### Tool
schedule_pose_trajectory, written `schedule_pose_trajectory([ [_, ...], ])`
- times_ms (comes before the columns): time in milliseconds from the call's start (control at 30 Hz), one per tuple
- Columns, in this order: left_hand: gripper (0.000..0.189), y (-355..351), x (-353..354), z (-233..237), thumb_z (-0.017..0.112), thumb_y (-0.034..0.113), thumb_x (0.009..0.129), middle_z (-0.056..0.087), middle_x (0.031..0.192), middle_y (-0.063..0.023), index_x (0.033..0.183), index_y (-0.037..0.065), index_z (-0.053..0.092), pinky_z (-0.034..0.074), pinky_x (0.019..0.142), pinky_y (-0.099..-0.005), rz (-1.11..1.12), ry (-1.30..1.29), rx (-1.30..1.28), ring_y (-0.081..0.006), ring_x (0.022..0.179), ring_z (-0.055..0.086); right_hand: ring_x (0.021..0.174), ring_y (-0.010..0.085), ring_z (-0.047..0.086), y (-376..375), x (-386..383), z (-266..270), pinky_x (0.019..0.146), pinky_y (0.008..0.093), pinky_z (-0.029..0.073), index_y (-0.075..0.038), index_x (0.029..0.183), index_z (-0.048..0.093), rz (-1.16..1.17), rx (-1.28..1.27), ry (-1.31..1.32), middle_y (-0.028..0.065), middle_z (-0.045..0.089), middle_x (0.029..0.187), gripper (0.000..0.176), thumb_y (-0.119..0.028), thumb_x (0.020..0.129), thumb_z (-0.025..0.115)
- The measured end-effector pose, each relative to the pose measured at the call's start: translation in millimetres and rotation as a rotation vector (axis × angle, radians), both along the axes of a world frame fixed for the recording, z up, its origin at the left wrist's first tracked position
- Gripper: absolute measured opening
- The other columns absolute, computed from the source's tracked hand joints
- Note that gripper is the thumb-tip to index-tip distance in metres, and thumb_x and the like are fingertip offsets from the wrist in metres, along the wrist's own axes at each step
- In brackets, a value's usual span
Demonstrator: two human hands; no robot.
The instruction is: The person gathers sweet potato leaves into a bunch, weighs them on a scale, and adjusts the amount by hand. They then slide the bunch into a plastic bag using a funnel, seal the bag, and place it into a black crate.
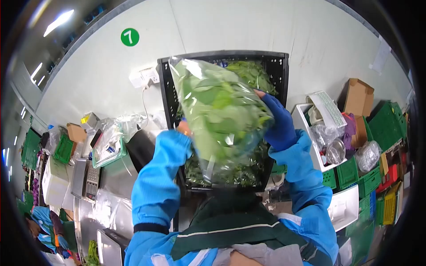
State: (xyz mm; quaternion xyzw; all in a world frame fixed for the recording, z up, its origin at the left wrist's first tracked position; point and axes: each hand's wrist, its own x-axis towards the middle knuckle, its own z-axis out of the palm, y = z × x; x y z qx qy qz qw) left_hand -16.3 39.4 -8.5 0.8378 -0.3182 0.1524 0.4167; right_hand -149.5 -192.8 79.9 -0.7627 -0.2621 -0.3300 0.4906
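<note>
Bag of greens: a clear plastic bag stuffed with leafy greens, held up tilted between the two hands, its lower end hanging towards the person's chest.
Right hand: in a dark blue glove, clasped against the bag's right edge about halfway up, fingers curled onto the plastic.
Left hand: only an orange sliver shows at the bag's left edge, touching it; the rest is hidden behind the bag, so I cannot tell whether it is clenched.
Black crate: directly behind and under the bag, with more bagged greens in it.
Scale: on the steel counter well to the left.
White bin: just right of the crate, holding plastic bits.
Green crates: stacked further right.
</note>
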Motion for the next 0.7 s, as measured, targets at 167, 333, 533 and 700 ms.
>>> schedule_pose_trajectory([
  [167,0.05,-26.5,37.0,23.2,0.058,0.022,0.076,0.049,0.118,-0.0185,0.121,0.005,0.045,0.032,0.097,-0.0399,-0.122,-0.087,0.226,-0.0306,0.114,0.043,0.105,0.029,0.048,-13.9,45.1,19.5,0.09,0.0368,0.037,-0.015,0.121,0.046,-0.193,-0.384,-0.054,0.0081,0.05,0.117,0.067,0.0,0.058,0.064],
  [333,0.051,-54.2,43.7,14.3,0.056,0.029,0.077,0.049,0.117,-0.0193,0.122,0.006,0.044,0.031,0.098,-0.0405,-0.105,-0.299,0.254,-0.0308,0.113,0.044,0.099,0.0283,0.049,1.7,110.0,9.5,0.084,0.0384,0.039,-0.014,0.119,0.047,-0.288,-0.636,-0.193,0.0073,0.05,0.114,0.064,0.001,0.059,0.062],
  [533,0.053,-63.1,48.7,5.9,0.057,0.035,0.075,0.047,0.119,-0.0189,0.118,0.007,0.046,0.03,0.097,-0.0423,-0.041,-0.366,0.403,-0.0331,0.112,0.043,0.099,0.0299,0.052,68.7,227.2,-20.7,0.082,0.0406,0.041,-0.017,0.121,0.045,-0.395,-0.89,-0.091,0.0123,0.052,0.11,0.071,-0.006,0.055,0.067],
  [700,0.043,-48.8,-3.6,26.3,0.064,0.016,0.071,0.053,0.111,-0.0148,0.11,0.004,0.053,0.04,0.086,-0.0402,-0.012,-0.489,0.16,-0.0337,0.102,0.049,0.102,0.033,0.051,51.4,208.6,-9.9,0.088,0.0441,0.039,-0.014,0.122,0.044,-0.155,-0.774,-0.036,0.0146,0.052,0.113,0.068,-0.008,0.06,0.069],
])
